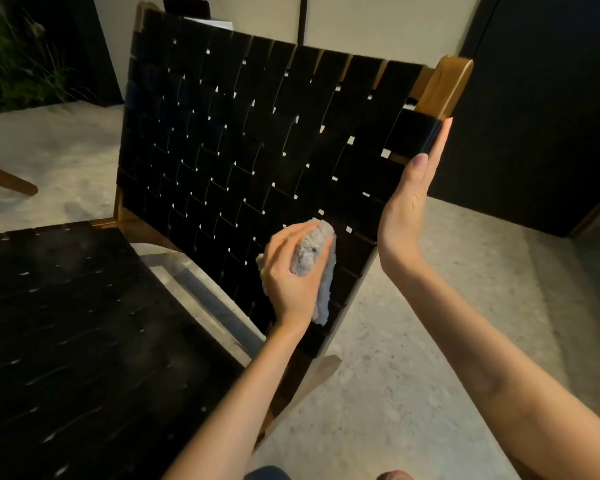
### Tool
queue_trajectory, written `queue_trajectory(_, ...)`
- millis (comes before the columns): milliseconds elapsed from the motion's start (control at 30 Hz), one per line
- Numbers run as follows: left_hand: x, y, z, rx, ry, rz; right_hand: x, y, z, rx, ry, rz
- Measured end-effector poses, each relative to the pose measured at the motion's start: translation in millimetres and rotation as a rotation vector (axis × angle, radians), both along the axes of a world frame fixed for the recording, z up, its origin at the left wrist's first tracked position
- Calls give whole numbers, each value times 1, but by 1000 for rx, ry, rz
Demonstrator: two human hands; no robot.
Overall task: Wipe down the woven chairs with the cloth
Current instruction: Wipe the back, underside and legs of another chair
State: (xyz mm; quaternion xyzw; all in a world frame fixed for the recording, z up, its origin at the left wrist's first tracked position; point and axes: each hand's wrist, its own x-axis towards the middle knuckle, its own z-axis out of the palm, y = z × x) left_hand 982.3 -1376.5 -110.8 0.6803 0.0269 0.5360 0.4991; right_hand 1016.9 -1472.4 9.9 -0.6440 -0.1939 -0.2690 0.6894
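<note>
cloth (308, 255): gray, bunched up, long way runs up and down on the chair back (257, 133)
left hand (290, 275): grips the cloth
right hand (407, 209): flat, fingers straight, against the chair back's side edge

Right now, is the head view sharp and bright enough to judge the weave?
Head view: dim, warm light; the woven backrest is crisp around the grey cloth, smeared at its top-left corner; the woven seat is blurred; wide-angle bending at edges.
</note>
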Motion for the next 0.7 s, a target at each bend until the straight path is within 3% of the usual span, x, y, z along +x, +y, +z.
queue_trajectory(267,8,54,-22,-354,286,159,-24,1,-29,-100,110,-10)
queue_trajectory(533,-23,-8,-36,-390,403,152,-26,4,-35,-120,86,-60)
queue_trajectory(633,-39,-17,-45,-514,297,91,-23,4,-39,-142,48,-73)
queue_trajectory(700,-50,-15,-56,-547,329,137,-23,7,-41,-139,27,-99)
